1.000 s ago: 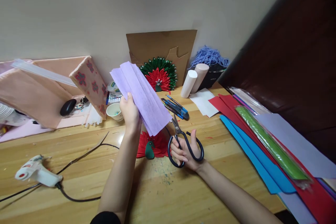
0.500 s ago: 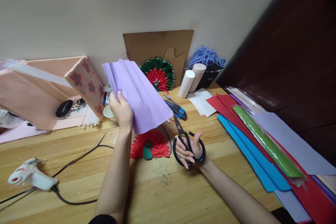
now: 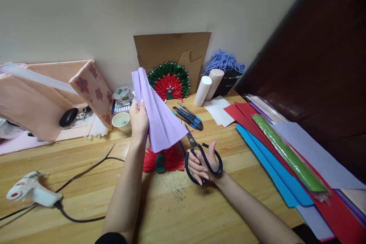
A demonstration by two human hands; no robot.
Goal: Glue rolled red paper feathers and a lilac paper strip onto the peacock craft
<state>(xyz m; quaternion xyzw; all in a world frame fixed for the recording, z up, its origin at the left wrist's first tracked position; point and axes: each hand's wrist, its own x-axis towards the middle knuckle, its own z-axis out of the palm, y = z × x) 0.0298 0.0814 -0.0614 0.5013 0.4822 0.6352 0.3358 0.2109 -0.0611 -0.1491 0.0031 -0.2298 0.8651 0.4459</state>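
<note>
Holding pleated lilac crepe sheet (image 3: 160,118) raised over worktop (image 3: 171,209) in clenched left hand (image 3: 139,120), right hand (image 3: 205,162) fingers looped through scissors (image 3: 193,144) handles, blades shut; judged pre-cut, needs blades opened at sheet's lower edge.

Counted on the wooden surface (image 3: 174,217): one lilac crepe sheet (image 3: 158,116), one pair of scissors (image 3: 200,155), two paper peacocks (image 3: 169,82) (image 3: 168,160), two pale cylinders (image 3: 203,90) (image 3: 215,79), one glue gun (image 3: 28,192), one paper cup (image 3: 122,121).
</note>
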